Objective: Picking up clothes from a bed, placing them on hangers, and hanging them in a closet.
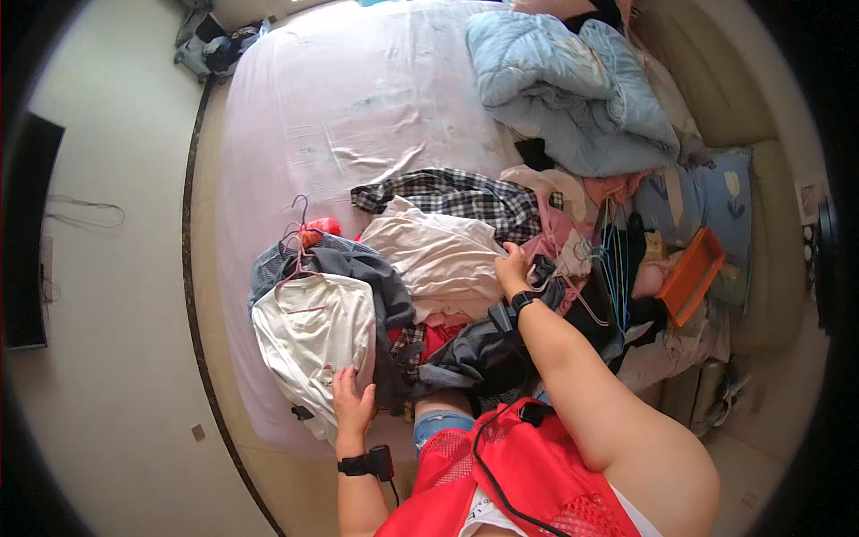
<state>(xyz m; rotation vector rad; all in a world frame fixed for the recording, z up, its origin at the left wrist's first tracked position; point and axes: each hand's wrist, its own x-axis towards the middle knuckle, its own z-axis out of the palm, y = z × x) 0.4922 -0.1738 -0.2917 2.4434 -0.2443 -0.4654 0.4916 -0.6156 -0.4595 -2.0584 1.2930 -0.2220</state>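
Observation:
My left hand [352, 406] lies on the lower part of a white long-sleeved shirt [315, 322], fingers extended and thumb apart. That shirt hangs on a pink hanger [300, 258] and lies over dark grey and blue checked garments [359, 262]. My right hand [513, 270] pinches the right edge of a pale cream shirt [436, 252], spread flat on the bed. Behind the cream shirt is a black-and-white plaid shirt [456, 194]. Dark grey clothes [473, 349] and a red garment [443, 335] lie bunched between my arms.
The bed [322, 101] has a pale pink sheet. A light blue quilt [570, 87] is heaped at the far right. Several blue hangers [614, 268], a white hanger [584, 302] and an orange tray [691, 278] lie on the right. A wall-mounted screen [30, 231] is at the left.

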